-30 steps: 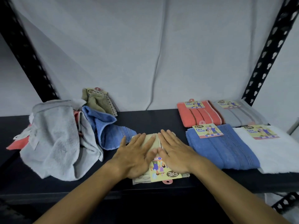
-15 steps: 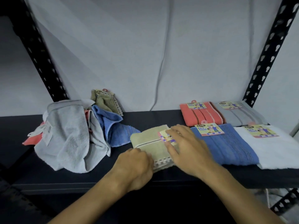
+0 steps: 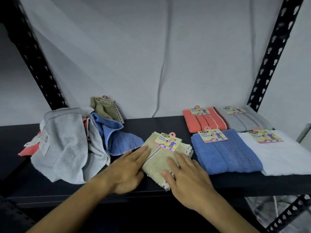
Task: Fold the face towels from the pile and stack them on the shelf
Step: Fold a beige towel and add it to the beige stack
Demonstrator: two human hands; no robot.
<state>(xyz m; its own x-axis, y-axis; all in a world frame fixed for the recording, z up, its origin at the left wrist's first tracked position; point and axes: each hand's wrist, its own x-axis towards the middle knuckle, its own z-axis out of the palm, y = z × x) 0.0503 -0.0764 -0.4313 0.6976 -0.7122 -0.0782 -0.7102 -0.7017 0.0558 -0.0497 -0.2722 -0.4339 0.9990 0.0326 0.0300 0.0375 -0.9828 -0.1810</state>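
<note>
Fingers of both your left hand [image 3: 127, 167] and right hand [image 3: 188, 175] lie straight, pressing the folded beige towel [image 3: 161, 158] at the shelf [image 3: 159, 123] front. Four folded towels sit to its right; the pile [image 3: 75, 140] holds perhaps four more, still unfolded.

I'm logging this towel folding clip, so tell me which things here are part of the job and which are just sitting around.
Part of the job:
- beige towel, folded, under both hands
- left hand and right hand, pressing flat
- unfolded pile
- folded coral towel, grey towel, blue towel, white towel
- shelf

Just there:
- backdrop sheet
- black uprights
</note>
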